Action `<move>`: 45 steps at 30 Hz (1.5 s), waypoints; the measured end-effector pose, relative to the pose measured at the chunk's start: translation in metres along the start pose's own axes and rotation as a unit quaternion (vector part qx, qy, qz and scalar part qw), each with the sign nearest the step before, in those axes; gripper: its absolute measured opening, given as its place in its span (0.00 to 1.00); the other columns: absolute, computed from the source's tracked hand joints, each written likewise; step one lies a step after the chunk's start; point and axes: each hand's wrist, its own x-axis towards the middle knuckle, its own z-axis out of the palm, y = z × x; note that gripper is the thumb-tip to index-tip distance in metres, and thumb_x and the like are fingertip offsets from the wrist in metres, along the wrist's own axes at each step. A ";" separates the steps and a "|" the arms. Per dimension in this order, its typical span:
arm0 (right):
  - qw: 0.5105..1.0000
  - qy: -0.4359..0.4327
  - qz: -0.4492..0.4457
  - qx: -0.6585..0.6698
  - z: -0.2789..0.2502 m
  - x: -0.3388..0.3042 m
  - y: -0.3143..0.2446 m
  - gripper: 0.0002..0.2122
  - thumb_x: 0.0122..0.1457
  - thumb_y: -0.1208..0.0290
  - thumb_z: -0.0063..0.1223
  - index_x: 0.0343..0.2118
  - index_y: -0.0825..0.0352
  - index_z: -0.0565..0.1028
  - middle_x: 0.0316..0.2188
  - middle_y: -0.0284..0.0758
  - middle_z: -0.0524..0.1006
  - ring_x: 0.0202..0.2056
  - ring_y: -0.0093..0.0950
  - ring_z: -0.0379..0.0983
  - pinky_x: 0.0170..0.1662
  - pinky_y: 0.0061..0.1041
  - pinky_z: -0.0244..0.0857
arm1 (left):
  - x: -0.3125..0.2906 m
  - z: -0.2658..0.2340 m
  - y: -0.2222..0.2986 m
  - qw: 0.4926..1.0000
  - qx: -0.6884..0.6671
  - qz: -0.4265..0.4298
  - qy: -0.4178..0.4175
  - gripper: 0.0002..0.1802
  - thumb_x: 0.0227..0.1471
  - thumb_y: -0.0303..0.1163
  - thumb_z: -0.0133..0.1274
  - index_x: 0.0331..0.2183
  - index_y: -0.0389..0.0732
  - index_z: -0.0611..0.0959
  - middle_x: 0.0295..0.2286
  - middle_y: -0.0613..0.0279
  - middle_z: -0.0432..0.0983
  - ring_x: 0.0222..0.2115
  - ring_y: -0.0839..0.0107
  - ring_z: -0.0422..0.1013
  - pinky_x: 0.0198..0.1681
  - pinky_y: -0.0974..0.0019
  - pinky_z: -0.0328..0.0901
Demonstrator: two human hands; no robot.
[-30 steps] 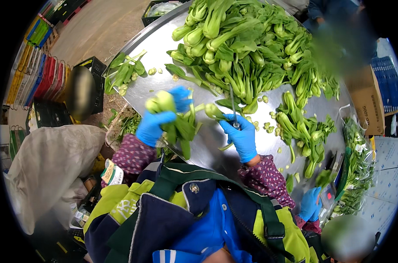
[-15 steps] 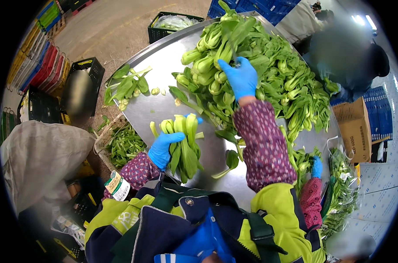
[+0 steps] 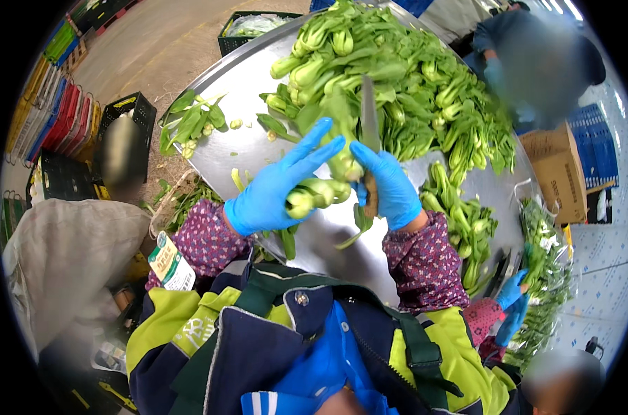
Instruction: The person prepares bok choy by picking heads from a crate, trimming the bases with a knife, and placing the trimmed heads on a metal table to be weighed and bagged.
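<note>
My left hand (image 3: 276, 190), in a blue glove, cradles several bok choy heads (image 3: 315, 196) with their cut bases toward me. Its upper fingers stretch out toward another bok choy (image 3: 343, 155). That one sits between my two hands, base toward me, apparently pinched by my right thumb. My right hand (image 3: 391, 185), also blue-gloved, grips a knife by its wooden handle (image 3: 371, 199), the blade (image 3: 369, 114) pointing away from me. Beyond my hands, a large pile of bok choy (image 3: 424, 83) covers much of the metal table (image 3: 234, 155).
Trimmed leaves (image 3: 189, 121) lie at the table's left corner. More bok choy (image 3: 459, 214) lies on the right. Beside it, another person's gloved hands (image 3: 513, 294) are near bagged greens (image 3: 545, 277). A co-worker (image 3: 494, 62) stands far right. Crates (image 3: 127, 145) stand left; a cardboard box (image 3: 554, 169) is at right.
My right hand has come back from the pile toward my left with a bok choy and the knife. My left hand has tilted its bunch and stretched its fingers. The neighbour's hands have moved toward the bagged greens.
</note>
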 end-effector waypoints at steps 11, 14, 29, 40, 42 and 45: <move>0.785 0.196 -0.357 -0.467 -0.016 -0.062 0.041 0.13 0.52 0.67 0.57 0.40 0.64 0.71 0.26 0.35 0.74 0.22 0.29 0.71 0.24 0.27 0.65 | -0.025 0.040 0.003 0.957 -0.259 -0.128 0.003 0.50 0.31 0.26 0.60 0.59 0.39 0.58 0.55 0.59 0.60 0.55 0.68 0.58 0.58 0.64 0.53; 0.682 0.153 -0.368 -0.613 -0.009 -0.085 0.034 0.18 0.46 0.74 0.56 0.42 0.63 0.70 0.28 0.37 0.74 0.27 0.36 0.73 0.28 0.31 0.67 | -0.025 0.044 0.015 0.955 -0.256 -0.148 -0.001 0.49 0.31 0.25 0.60 0.58 0.39 0.59 0.53 0.59 0.63 0.53 0.70 0.60 0.57 0.65 0.56; 0.819 0.112 -0.123 -0.549 -0.075 -0.073 0.073 0.11 0.49 0.74 0.52 0.37 0.63 0.72 0.23 0.41 0.76 0.24 0.37 0.73 0.28 0.31 0.67 | -0.045 0.041 0.032 0.989 -0.084 -0.115 -0.051 0.43 0.33 0.27 0.57 0.55 0.37 0.62 0.46 0.58 0.67 0.47 0.70 0.64 0.52 0.66 0.59; 0.968 0.142 -0.162 -0.129 -0.030 -0.104 0.050 0.22 0.43 0.70 0.67 0.44 0.68 0.74 0.24 0.29 0.75 0.21 0.14 0.69 0.23 0.13 0.63 | -0.036 0.067 0.029 0.976 -0.189 -0.107 -0.030 0.48 0.33 0.23 0.57 0.59 0.36 0.58 0.55 0.53 0.60 0.55 0.65 0.59 0.57 0.65 0.54; 0.971 0.179 -0.158 -0.017 -0.050 -0.114 0.052 0.24 0.43 0.70 0.67 0.44 0.69 0.73 0.21 0.27 0.73 0.17 0.14 0.66 0.19 0.14 0.61 | -0.035 0.057 0.027 0.959 -0.261 -0.111 0.015 0.47 0.34 0.22 0.56 0.59 0.35 0.58 0.56 0.53 0.58 0.55 0.66 0.59 0.57 0.64 0.54; 0.948 0.253 -0.191 0.003 -0.060 -0.120 0.063 0.19 0.44 0.70 0.67 0.39 0.70 0.73 0.19 0.26 0.71 0.16 0.15 0.65 0.19 0.14 0.60 | -0.034 0.043 0.032 0.905 -0.354 -0.236 0.011 0.36 0.36 0.21 0.56 0.52 0.33 0.68 0.50 0.54 0.67 0.48 0.70 0.66 0.52 0.67 0.61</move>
